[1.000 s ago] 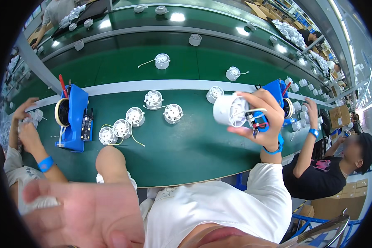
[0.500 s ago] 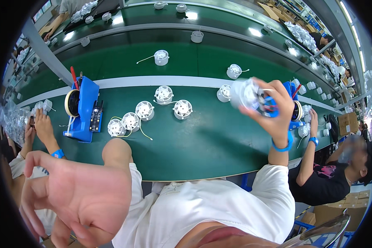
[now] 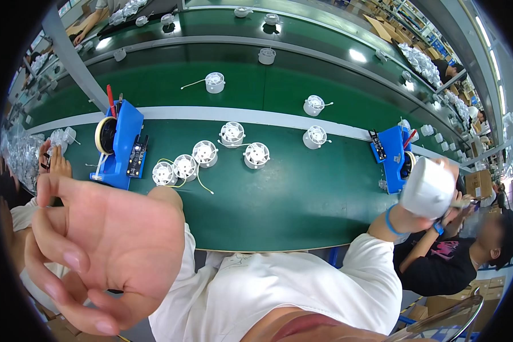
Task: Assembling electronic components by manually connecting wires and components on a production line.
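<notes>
At the far left I see a co-worker's hands (image 3: 60, 163) beside a heap of clear plastic bags (image 3: 20, 153). Nearer my camera, the wearer's left hand (image 3: 111, 236) is raised with its palm facing me, its fingers apart and loosely bent. Behind it on the green tabletop (image 3: 279, 208) I make out an upright blue plastic holder (image 3: 129, 134) carrying a pale-rimmed black roll (image 3: 105, 135), with a black circuit board (image 3: 137, 158) against its right side. Just right of that I count five round white plastic fan-like parts (image 3: 257, 155), some with pale wires trailing. Past the long white rail (image 3: 256, 114) lie more white parts, and one white spoked part (image 3: 314, 137) sits on the near side. Further right stands a second blue holder (image 3: 392, 149). In front of it, I see the blue-banded right hand (image 3: 411, 219) gripping a smooth white plastic cylinder (image 3: 428, 188), lifted above the table's right end; the cylinder hides most of the fingers. At the far right I see a person in a black shirt (image 3: 439, 259).
</notes>
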The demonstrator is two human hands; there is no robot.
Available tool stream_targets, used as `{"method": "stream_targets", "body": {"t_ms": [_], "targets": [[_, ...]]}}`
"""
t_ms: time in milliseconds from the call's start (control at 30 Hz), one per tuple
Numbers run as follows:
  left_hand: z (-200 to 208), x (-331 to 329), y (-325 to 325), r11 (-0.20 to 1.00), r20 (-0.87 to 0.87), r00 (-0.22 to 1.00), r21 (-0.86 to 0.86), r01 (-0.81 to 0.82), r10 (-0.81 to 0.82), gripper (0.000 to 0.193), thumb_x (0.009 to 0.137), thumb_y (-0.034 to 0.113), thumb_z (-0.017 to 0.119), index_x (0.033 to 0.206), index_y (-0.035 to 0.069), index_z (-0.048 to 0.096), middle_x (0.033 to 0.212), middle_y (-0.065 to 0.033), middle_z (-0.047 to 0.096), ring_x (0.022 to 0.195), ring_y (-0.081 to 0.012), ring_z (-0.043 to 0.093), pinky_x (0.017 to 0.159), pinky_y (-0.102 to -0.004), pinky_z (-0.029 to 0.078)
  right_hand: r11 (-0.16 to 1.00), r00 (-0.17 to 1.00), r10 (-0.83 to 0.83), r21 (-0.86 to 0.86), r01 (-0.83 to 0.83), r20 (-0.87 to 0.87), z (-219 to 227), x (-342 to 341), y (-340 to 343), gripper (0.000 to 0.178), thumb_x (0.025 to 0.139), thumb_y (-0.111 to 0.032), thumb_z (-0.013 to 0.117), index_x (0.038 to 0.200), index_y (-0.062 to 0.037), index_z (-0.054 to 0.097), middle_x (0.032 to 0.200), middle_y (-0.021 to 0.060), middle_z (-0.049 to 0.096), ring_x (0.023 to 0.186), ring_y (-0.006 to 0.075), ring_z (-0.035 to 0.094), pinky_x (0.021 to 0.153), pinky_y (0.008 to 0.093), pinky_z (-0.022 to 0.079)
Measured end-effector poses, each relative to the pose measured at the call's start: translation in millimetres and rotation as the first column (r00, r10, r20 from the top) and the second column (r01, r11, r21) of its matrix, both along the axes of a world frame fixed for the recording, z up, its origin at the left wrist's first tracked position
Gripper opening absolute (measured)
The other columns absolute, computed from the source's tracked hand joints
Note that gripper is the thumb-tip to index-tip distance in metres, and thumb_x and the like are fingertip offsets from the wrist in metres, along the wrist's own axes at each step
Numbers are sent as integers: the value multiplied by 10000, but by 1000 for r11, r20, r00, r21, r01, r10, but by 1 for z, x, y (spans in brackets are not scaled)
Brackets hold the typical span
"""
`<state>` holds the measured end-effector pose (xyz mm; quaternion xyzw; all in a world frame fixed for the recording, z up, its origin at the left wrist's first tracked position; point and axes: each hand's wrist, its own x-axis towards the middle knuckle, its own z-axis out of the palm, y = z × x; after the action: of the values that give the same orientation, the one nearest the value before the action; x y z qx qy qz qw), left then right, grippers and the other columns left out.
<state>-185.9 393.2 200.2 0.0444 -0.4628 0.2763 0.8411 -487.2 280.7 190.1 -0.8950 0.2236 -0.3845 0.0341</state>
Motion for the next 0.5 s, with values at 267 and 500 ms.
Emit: {"method": "stream_targets", "body": {"t_ms": [267,500], "targets": [[0,8,4,993,94,996,121,-2,-10,249,722,129,521,920,233,631,1095,-36,493,976,-203,467,1023,-478,197,999,998,11,-38,-9,59,5,-16,14,686,609,-219,896,1207,-56,602,1008,59,665,877,250,608,810,409,469],[7,14,-3,920,172,975,386,64,-140,405,702,118,531,1103,76,569,1146,-111,488,1003,-267,466,933,-453,312,959,989,141,253,-127,-40,-30,-14,-2,676,607,-309,899,1127,-7,590,1159,104,583,924,215,585,848,391,476]]}}
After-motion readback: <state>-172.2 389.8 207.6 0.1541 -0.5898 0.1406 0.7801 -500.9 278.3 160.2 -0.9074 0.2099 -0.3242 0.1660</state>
